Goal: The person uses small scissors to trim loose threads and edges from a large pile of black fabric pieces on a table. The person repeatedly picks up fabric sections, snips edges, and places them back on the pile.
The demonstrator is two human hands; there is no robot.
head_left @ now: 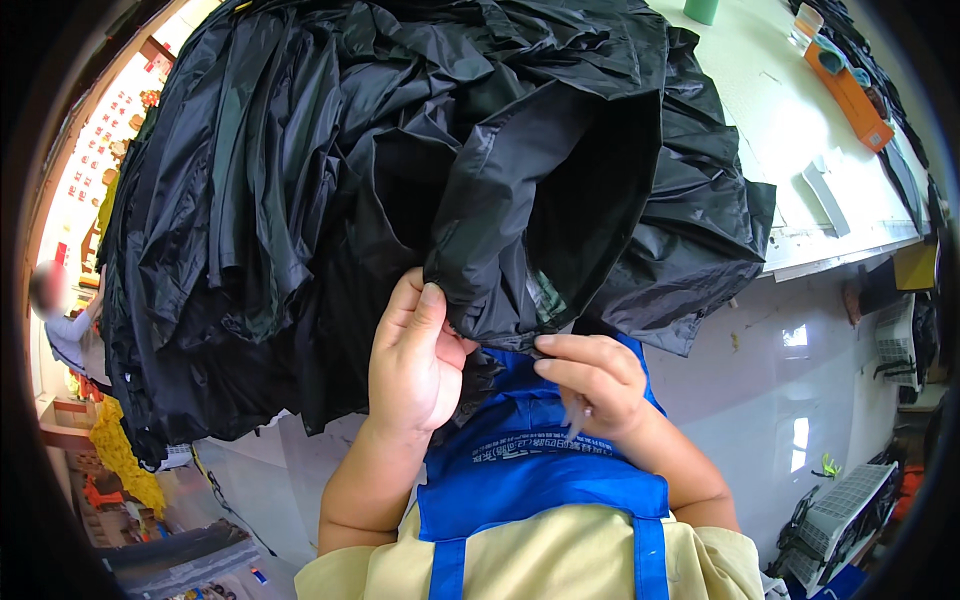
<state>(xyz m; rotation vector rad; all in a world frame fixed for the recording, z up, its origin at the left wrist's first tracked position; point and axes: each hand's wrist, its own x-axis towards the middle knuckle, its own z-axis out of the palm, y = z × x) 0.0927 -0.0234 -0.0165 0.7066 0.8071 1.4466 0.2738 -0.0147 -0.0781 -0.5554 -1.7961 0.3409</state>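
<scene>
Glossy black fabric, apparently a garment [500,190], hangs in folds in front of me, one of its openings gaping toward me. At that opening's lower left edge, my left hand [415,365] is closed, pinching the cloth between thumb and fingers. My right hand [597,385] is closed too, its fingertips on the hem at the lower right. A small pale object [577,413] shows under the right hand's curled fingers; its kind I cannot make out. Inside the opening, a greenish-white patch [545,297] is visible.
More black garments [230,190] are heaped to the left. A white table [770,90] at the right bears an orange box [850,95] and a green cylinder [702,10]. White baskets [845,515] stand on the floor at the right. Another person [70,325] is at the far left.
</scene>
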